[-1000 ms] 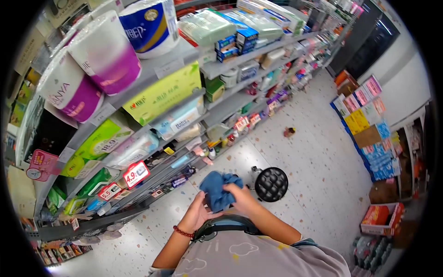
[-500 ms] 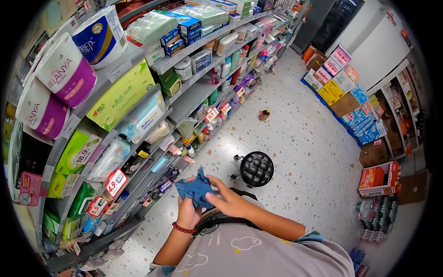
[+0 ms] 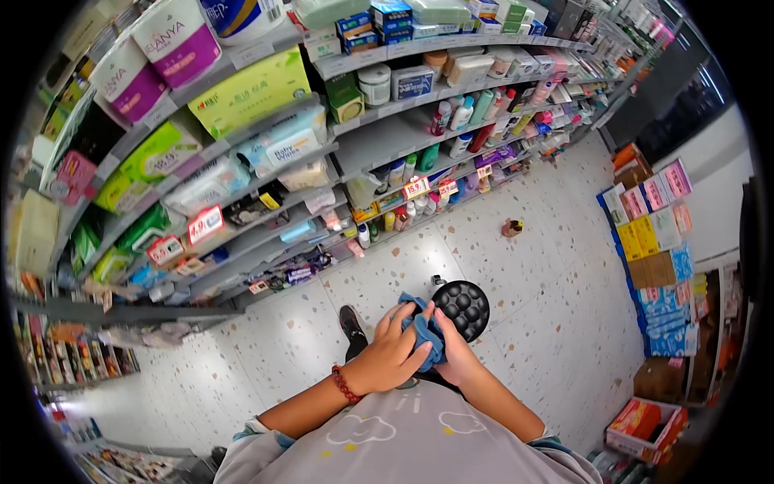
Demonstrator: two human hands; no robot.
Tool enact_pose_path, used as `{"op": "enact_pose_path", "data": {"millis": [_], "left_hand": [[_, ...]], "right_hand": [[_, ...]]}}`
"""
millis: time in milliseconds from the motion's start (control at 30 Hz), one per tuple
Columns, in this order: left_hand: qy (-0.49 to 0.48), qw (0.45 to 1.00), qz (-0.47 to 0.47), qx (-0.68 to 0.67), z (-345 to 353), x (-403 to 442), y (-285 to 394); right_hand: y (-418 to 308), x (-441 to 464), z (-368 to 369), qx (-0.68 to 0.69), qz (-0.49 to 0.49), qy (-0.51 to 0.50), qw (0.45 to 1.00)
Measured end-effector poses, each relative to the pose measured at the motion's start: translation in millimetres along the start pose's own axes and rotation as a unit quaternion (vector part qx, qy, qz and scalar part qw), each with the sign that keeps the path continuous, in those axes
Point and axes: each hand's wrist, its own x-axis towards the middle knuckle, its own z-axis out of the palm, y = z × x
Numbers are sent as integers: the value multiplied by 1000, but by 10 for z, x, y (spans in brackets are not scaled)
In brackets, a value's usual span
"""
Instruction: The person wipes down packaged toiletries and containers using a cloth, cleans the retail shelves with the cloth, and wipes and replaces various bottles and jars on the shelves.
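A crumpled blue cloth (image 3: 434, 348) is bunched up between my two hands, in front of my waist. My left hand (image 3: 393, 355), with a red bead bracelet at the wrist, lies over its left side with fingers bent around the folds. From the other side my right hand (image 3: 455, 351) grips the cloth, fingers pointing upward. Part of the cloth sticks out above the left fingers. Just beyond my hands stands a round black padded stool (image 3: 463, 308), whose near edge comes close to my right hand.
Stocked shelves (image 3: 379, 153) run along the left and far side, with tissue packs, wipes and bottles. Stacked cartons (image 3: 657, 242) line the right wall. A small brown object (image 3: 512, 228) lies on the speckled floor (image 3: 556, 298). An opened red box (image 3: 645, 427) sits at lower right.
My view has turned left, and the shelves now sit higher in it. My left hand has moved from beneath the cloth to over it. A dark shoe has come into view.
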Motion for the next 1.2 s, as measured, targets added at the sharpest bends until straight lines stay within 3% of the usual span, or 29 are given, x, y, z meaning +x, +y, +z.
{"op": "enact_pose_path", "data": {"millis": [33, 67, 133, 233, 367, 433, 467, 533, 567, 600, 633, 733, 767, 800, 833, 867, 900, 933, 1000, 1067, 1133, 1200], "left_hand": [[7, 994, -42, -102, 132, 70, 137], [19, 993, -51, -102, 272, 132, 289], [47, 951, -103, -289, 552, 232, 565], [73, 958, -126, -246, 1004, 309, 801], [76, 959, -171, -213, 1319, 308, 1143], [78, 960, -174, -207, 1397, 316, 1282], [65, 934, -193, -295, 1411, 316, 1362], [35, 860, -222, -459, 1403, 312, 1471], [68, 885, -187, -421, 1539, 286, 1397], [84, 861, -186, -467, 1624, 261, 1380], [112, 873, -177, -441, 1700, 263, 1332], [157, 874, -164, -429, 1708, 260, 1296], [176, 838, -180, -485, 1711, 256, 1260], [191, 797, -196, -539, 1693, 257, 1237], [221, 743, -195, -601, 1634, 283, 1289], [219, 745, -194, -599, 1541, 295, 1315], [227, 695, -207, -650, 1436, 297, 1329], [233, 639, -221, -699, 1366, 294, 1328], [263, 594, -206, -732, 1348, 324, 1216], [221, 580, -177, -764, 1252, 330, 1101], [211, 568, -189, -773, 1145, 360, 1157], [163, 596, -167, -768, 1132, 357, 1122]], "right_hand": [[-15, -56, -202, -18, 4, -9, 1000], [-56, -126, -402, -37, 9, -18, 999], [-185, -302, -770, -54, 13, -55, 997], [-339, -513, -1265, -86, 49, -102, 990], [-394, -715, -1710, -65, 89, -51, 993], [-378, -738, -1889, -37, 107, -72, 991], [-373, -745, -1943, -1, 125, -89, 988], [-376, -822, -1825, -33, 112, -72, 991], [-315, -845, -1816, -74, 45, -44, 995], [-277, -815, -1802, -114, -29, -21, 993], [-192, -703, -1861, -190, -73, 24, 979], [-397, -872, -1599, -442, -229, 13, 867], [-465, -904, -1565, -497, -276, -19, 823], [-521, -929, -1517, -496, -281, -20, 822], [-570, -952, -1469, -564, -354, -42, 744], [-621, -976, -1427, -625, -421, -62, 655], [-682, -1009, -1384, -659, -458, -51, 594], [-756, -1041, -1302, -660, -457, -47, 595], [-849, -1127, -1202, -574, -403, -128, 701], [-781, -1107, -1268, -574, -375, -130, 716], [-772, -1132, -1190, -554, -271, -162, 770], [-752, -1117, -1192, -533, -224, -178, 796]]}}
